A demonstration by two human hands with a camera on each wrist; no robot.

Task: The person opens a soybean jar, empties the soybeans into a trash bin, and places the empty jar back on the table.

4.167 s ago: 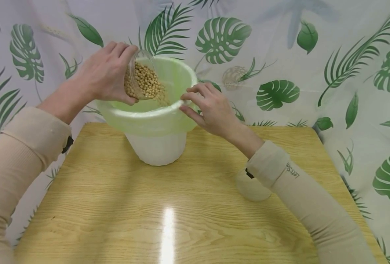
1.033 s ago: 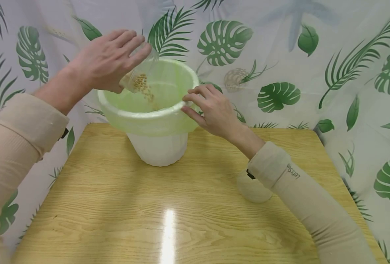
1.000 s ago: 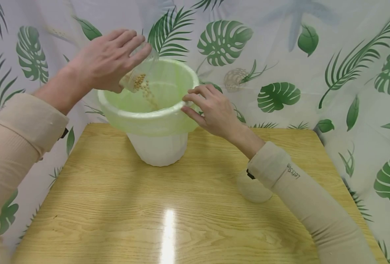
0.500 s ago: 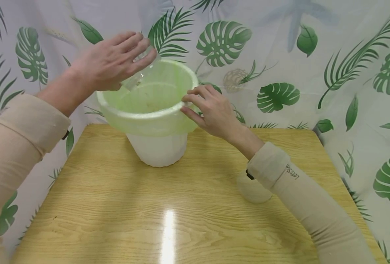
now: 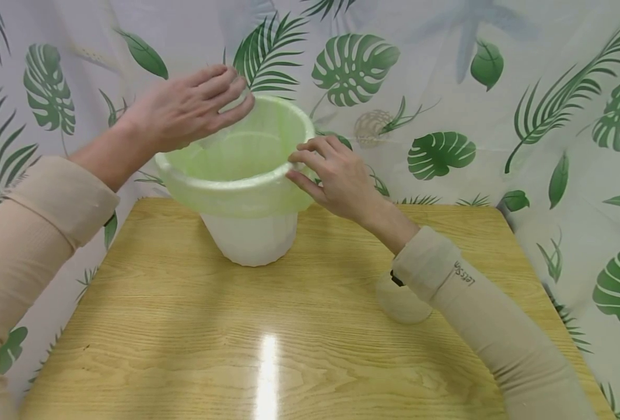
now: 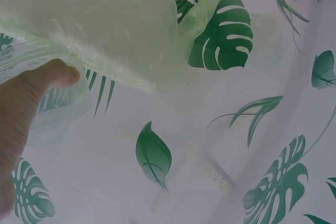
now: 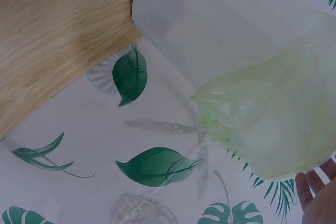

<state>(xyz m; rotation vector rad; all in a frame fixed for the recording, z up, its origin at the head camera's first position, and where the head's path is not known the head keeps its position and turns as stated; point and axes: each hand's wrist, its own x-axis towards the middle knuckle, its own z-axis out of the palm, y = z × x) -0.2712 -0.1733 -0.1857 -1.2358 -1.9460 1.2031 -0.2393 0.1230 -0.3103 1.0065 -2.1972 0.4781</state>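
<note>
A white trash bin (image 5: 252, 240) stands upright at the back of the table, its rim covered by a pale green plastic bag (image 5: 238, 197) folded down outside. Over the bin's left side, my left hand (image 5: 191, 108) grips a clear jar (image 6: 65, 98), tilted mouth-down. In the head view the hand hides most of the jar; in the left wrist view the thumb lies along its side. No beans show in the jar's visible part, and the bin's bottom is out of sight. My right hand (image 5: 338, 175) holds the bagged rim on the right between thumb and fingers.
A round translucent lid (image 5: 404, 303) lies on the wooden table (image 5: 194, 332), partly under the right forearm. Behind the table hangs a white curtain (image 5: 383, 192) printed with green leaves.
Yellowish beans were pouring from the jar into the bin; the stream has ended. The left hand has tipped the jar further and shifted slightly right and down. The right hand has stayed put.
</note>
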